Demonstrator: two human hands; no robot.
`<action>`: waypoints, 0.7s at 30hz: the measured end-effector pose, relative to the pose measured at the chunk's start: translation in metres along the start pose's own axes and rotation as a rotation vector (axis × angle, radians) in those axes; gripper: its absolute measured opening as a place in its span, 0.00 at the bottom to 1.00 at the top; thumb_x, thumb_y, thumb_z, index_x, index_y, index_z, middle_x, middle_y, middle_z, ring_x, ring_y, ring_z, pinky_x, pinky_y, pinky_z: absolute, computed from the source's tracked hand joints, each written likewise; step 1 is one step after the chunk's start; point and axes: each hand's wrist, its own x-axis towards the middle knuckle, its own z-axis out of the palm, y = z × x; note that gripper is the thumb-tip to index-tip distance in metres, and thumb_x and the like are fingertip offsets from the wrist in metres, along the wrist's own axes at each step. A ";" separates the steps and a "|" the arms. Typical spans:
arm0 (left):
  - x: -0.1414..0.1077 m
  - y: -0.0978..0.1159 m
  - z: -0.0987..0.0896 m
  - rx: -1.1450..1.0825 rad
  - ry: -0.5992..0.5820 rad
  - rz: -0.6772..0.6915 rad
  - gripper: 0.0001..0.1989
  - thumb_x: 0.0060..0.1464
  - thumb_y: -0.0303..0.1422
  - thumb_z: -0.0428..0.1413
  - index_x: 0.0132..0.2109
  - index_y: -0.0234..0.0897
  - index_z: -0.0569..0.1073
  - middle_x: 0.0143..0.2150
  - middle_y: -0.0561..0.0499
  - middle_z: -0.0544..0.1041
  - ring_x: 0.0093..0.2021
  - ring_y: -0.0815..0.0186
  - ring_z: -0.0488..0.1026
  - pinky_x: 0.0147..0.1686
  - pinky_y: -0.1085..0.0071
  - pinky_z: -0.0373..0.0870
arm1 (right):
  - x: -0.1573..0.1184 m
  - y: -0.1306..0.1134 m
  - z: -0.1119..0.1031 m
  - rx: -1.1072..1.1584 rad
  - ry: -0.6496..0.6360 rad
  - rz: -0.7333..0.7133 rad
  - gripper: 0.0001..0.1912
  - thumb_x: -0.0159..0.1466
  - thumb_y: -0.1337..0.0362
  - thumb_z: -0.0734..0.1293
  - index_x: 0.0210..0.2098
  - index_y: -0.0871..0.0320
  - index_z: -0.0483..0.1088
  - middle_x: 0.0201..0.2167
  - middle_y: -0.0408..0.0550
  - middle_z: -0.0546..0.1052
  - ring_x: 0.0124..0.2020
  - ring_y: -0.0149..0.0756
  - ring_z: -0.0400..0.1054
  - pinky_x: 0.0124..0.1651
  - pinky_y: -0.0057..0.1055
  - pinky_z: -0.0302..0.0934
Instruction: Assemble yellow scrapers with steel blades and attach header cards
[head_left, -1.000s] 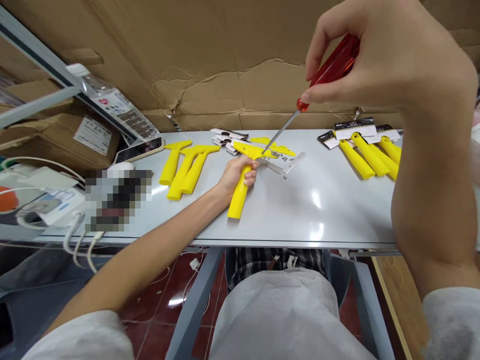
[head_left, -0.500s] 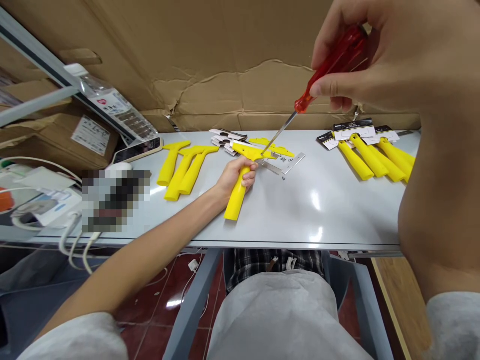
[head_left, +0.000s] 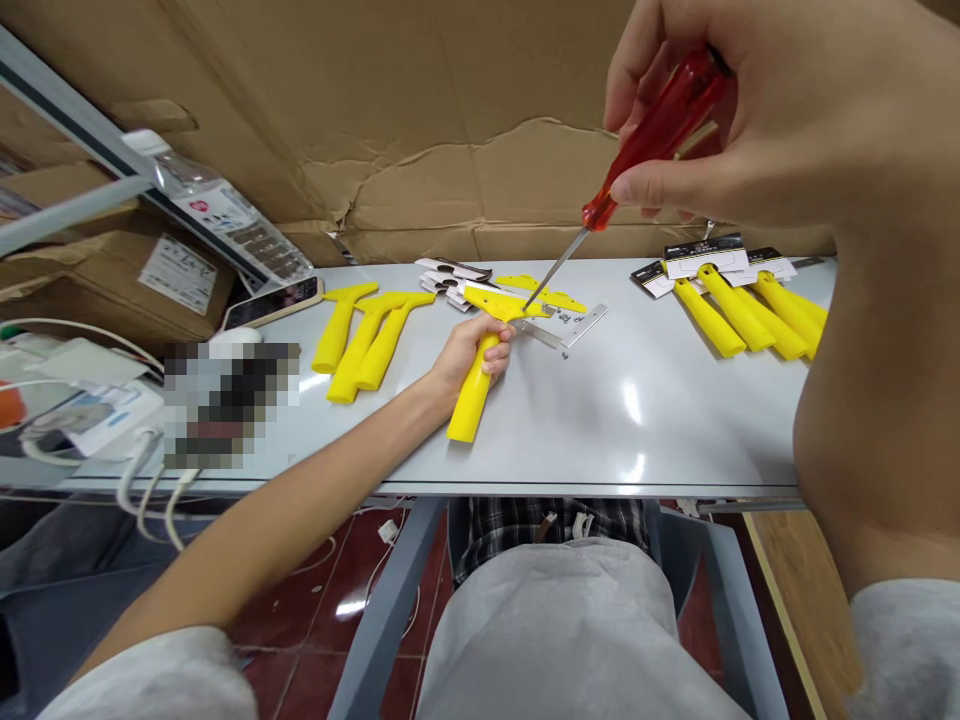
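The left hand [head_left: 472,355] is curled around the neck of a yellow plastic T-shaped scraper handle [head_left: 469,400], its fingers wrapped across just under the wide head. The piece's long axis runs from its hollow butt, near the front edge of the bench [head_left: 675,440], away from the body and slightly rightward, with the head set crosswise at the far end.

The right hand [head_left: 772,140], raised, pinches a screwdriver with a red translucent grip and thin steel shaft [head_left: 637,150] between thumb and fingers. From this hand the yellow piece lies below and to the left; the shaft slants down that way, and its tip meets the right half of the head. Whether the tip sits in a screw is too small to tell. The left hand is much the nearer to that contact.

Just right of the head lie a bare silver metal strip [head_left: 585,327] and small dark screws [head_left: 564,317]; flat yellow plastic strips [head_left: 562,300] lie just behind. Farther out, three more yellow T-shaped handles [head_left: 375,345] rest to the left, and yellow handles with black-and-white cards [head_left: 712,318] lie well to the right.
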 end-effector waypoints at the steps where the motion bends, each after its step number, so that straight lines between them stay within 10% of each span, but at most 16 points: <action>1: -0.001 0.000 0.001 -0.004 0.002 -0.001 0.09 0.53 0.21 0.54 0.36 0.39 0.63 0.24 0.59 0.65 0.12 0.79 0.54 0.09 0.82 0.50 | 0.000 -0.002 0.001 0.006 0.010 0.016 0.16 0.64 0.67 0.78 0.50 0.52 0.76 0.39 0.31 0.78 0.37 0.20 0.71 0.32 0.22 0.54; 7: -0.004 -0.001 0.005 -0.013 0.013 -0.011 0.08 0.54 0.21 0.54 0.37 0.38 0.64 0.24 0.58 0.68 0.12 0.79 0.56 0.09 0.82 0.50 | 0.005 -0.012 0.008 -0.107 0.120 0.148 0.14 0.71 0.52 0.72 0.41 0.57 0.76 0.30 0.36 0.69 0.31 0.24 0.58 0.34 0.32 0.48; 21: -0.001 -0.001 0.001 0.040 0.011 -0.059 0.05 0.57 0.26 0.52 0.34 0.38 0.64 0.18 0.61 0.58 0.10 0.77 0.52 0.09 0.83 0.49 | -0.005 -0.005 -0.003 -0.080 -0.001 0.032 0.13 0.63 0.59 0.78 0.47 0.47 0.78 0.35 0.30 0.79 0.32 0.25 0.71 0.29 0.29 0.54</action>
